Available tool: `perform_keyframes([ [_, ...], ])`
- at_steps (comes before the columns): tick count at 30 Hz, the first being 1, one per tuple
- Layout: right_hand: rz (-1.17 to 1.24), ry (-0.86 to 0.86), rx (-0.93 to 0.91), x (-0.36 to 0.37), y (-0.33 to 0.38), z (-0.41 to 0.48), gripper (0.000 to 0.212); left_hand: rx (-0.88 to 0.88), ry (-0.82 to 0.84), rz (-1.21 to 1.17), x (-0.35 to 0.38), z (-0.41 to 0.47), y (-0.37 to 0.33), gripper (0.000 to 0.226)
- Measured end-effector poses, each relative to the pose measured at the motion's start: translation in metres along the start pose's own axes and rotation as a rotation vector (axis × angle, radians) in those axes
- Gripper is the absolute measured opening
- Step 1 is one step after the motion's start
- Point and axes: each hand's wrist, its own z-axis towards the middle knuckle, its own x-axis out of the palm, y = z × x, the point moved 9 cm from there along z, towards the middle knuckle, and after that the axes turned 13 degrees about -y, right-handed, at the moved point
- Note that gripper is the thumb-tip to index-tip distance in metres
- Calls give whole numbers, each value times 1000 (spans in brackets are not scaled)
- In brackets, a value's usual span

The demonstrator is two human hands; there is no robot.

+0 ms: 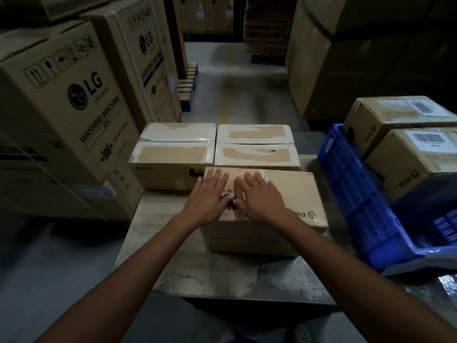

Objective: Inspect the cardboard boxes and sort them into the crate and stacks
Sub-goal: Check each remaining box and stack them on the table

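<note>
Nearest, both hands lie flat on top of a cardboard box [279,194] standing on the desk [197,268]; the left hand [210,196] and right hand [259,199] rest side by side, fingers spread apart and gripping nothing. Just behind that box sit four taped boxes [215,147] in a block. To the right, a blue crate [358,194] leans beside two labelled boxes [408,144]. Farther left stand tall washing machine cartons [74,107].
</note>
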Motion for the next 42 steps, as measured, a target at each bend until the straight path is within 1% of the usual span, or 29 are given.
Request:
perform_keyframes([
  [2,5,4,20,9,-1,-2,76,-18,42,15,10,1,5,64],
  [4,15,-22,32,10,-2,-4,85,-15,38,41,12,2,6,63],
  [7,42,15,17,7,-5,-1,71,0,19,75,8,5,1,63],
  [8,59,22,17,3,-6,0,69,3,9,77,5,8,-2,63],
  [11,67,-48,107,-9,-23,-2,68,25,-14,26,0,20,-22,63],
  [13,26,-57,161,-8,-36,-8,70,37,4,-13,5,25,-39,62],
  [15,-4,-35,143,-1,-39,-10,69,41,34,-11,16,25,-49,59],
  [22,22,13,84,0,-44,-12,69,33,19,-35,19,24,-51,60],
  [24,19,4,82,-7,-54,-14,73,71,7,-56,14,24,-62,61],
  [26,-12,-25,125,-15,-69,-16,79,113,-13,-71,11,27,-76,60],
  [28,-6,-17,180,-11,-83,-21,83,116,-2,-81,16,27,-85,60],
  [30,-12,0,195,0,-88,-32,87,128,25,-44,29,23,-91,61],
  [33,-28,-38,196,7,-91,-40,94,140,26,-14,38,22,-91,62],
  [36,0,-4,196,4,-91,-35,87,139,23,-19,34,24,-91,62],
  [38,31,36,199,-2,-89,-36,86,137,8,-35,29,22,-94,61],
  [42,85,-27,313,-16,-92,-60,79,121,-23,-73,22,10,-98,54],
])
